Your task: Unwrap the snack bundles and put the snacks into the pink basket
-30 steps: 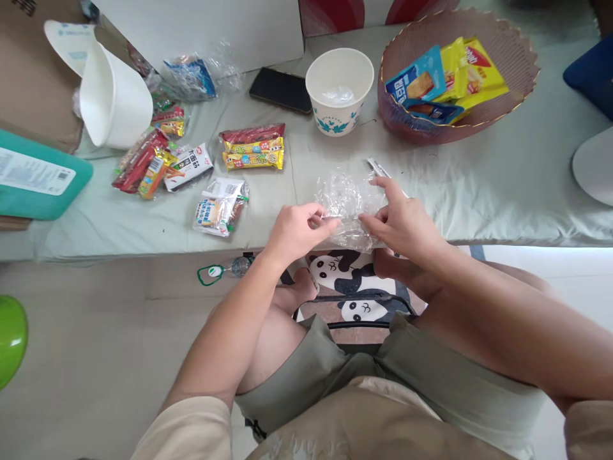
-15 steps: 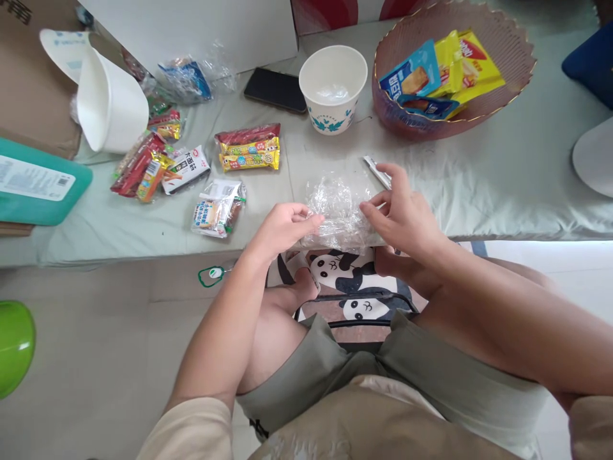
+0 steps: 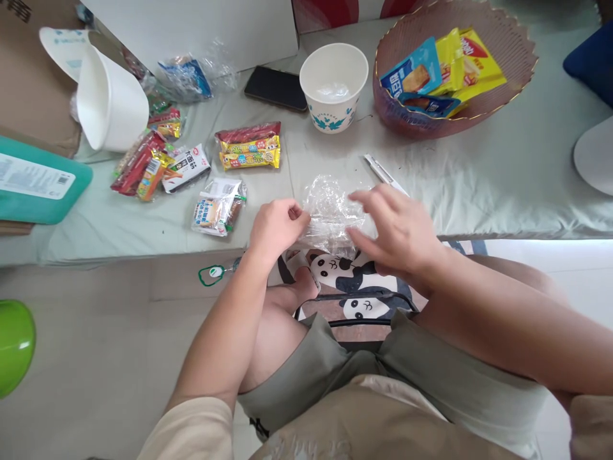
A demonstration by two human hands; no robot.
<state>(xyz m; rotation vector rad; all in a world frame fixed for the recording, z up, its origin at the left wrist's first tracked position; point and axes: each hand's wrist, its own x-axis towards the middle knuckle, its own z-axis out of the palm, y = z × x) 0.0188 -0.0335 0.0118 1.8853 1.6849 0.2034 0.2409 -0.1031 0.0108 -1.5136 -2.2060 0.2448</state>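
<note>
A crumpled clear plastic wrapper (image 3: 329, 211) hangs over the front edge of the table. My left hand (image 3: 275, 229) is closed in a pinch on its left edge. My right hand (image 3: 398, 231) is at the wrapper's right side, its fingers curled against the plastic and a little smeared by motion. A white pen-like tool (image 3: 382, 172) lies on the cloth just beyond my right hand.
A white paper cup (image 3: 334, 86), a black phone (image 3: 276, 89) and a pink wire basket (image 3: 517, 57) of snack packs stand at the back. Loose snack packets (image 3: 249, 148) and a tipped white tub (image 3: 111, 102) lie to the left. A panda-print bag (image 3: 354, 287) sits between my knees.
Both hands have bunched the wrapper closer together and drawn it toward the table's edge. My right hand has come off the pen-like tool and dropped lower.
</note>
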